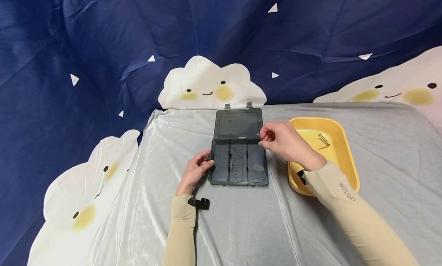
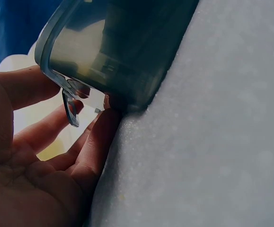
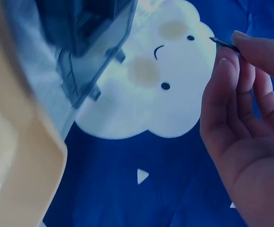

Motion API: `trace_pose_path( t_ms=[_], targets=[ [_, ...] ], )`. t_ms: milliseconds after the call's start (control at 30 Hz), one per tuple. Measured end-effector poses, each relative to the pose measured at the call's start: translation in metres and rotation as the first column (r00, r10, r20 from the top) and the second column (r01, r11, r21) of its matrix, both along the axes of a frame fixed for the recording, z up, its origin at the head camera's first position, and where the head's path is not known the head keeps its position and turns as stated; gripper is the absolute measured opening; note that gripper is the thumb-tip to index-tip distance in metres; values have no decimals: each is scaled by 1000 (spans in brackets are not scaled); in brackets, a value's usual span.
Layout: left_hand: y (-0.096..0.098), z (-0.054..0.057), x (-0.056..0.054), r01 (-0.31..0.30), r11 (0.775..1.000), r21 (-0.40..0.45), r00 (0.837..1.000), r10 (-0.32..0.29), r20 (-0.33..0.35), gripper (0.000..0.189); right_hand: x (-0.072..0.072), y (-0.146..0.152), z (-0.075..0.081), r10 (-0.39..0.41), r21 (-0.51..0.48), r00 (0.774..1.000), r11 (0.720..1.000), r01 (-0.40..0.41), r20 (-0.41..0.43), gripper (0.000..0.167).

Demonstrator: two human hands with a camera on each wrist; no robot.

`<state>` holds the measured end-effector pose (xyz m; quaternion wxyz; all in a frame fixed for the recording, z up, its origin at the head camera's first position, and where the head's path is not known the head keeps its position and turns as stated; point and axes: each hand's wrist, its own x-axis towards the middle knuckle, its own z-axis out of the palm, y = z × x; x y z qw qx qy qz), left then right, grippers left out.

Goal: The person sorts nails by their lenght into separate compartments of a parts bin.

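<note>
A dark, see-through plastic box (image 1: 220, 167) lies with its lid (image 1: 238, 124) folded back. Several nails (image 1: 242, 173) lie in its middle compartment. My left hand (image 1: 194, 172) grips the box's left side; in the left wrist view the thumb is on the upper rim and fingers reach down beside a latch-like tab (image 2: 70, 109). Above the box's right rear corner, my right hand (image 1: 288, 143) pinches a dark nail (image 3: 225, 45) between thumb and fingers, its pointed end showing in the right wrist view. The nail's other end is hidden by the fingers.
On the right stands a yellow tray (image 1: 347, 154) with several nails (image 1: 324, 140) inside; my right forearm crosses over it. Grey cloth (image 1: 241, 223) with folds covers the table. Behind hangs a blue curtain (image 1: 131, 39) with cloud pictures.
</note>
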<state>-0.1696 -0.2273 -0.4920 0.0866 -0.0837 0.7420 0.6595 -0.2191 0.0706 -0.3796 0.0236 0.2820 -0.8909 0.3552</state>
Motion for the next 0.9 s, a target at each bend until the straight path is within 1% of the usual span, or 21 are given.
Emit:
trace_pose_path(
  t_ms=[167, 300, 500, 633, 900],
  targets=[
    [-4, -18, -6, -14, 1000, 14, 1000, 14, 4, 51, 4, -10, -3, 9, -46, 999, 999, -7, 46, 15],
    [-4, -23, -7, -30, 1000, 5, 1000, 30, -10, 50, 5, -16, -7, 8, -72, 998, 997, -4, 61, 15],
    [-5, -23, -6, -39, 999, -8, 999, 38, -23, 48, 8, -25, -13, 5, -129, 993, 992, 10, 114, 14],
    [-5, -23, -6, -40, 999, -17, 999, 40, -22, 48, 10, -31, -20, -9, -167, 987, 985, 36, 158, 14],
    [-4, -23, -6, -34, 999, -1, 999, 34, -24, 49, 12, -38, -35, -70, -201, 959, 971, 128, 276, 14]
  ],
)
